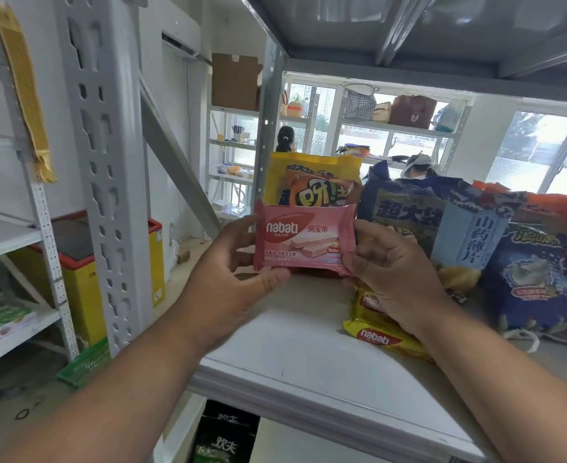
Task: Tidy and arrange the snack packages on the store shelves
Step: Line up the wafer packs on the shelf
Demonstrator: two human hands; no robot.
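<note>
Both hands hold a pink Nabati wafer pack (304, 240) upright at the near left of the white shelf board (295, 345), the left hand (232, 279) pinching its left edge and the right hand (389, 272) gripping its right edge, in front of a yellow snack bag (312, 168). The pack looks light, its film slick and crinkly and the wafers inside brittle, so it is best held by the side seams. The right wrist hides part of the yellow Nabati packs (379, 335) lying flat; bags at far right are cut off.
</note>
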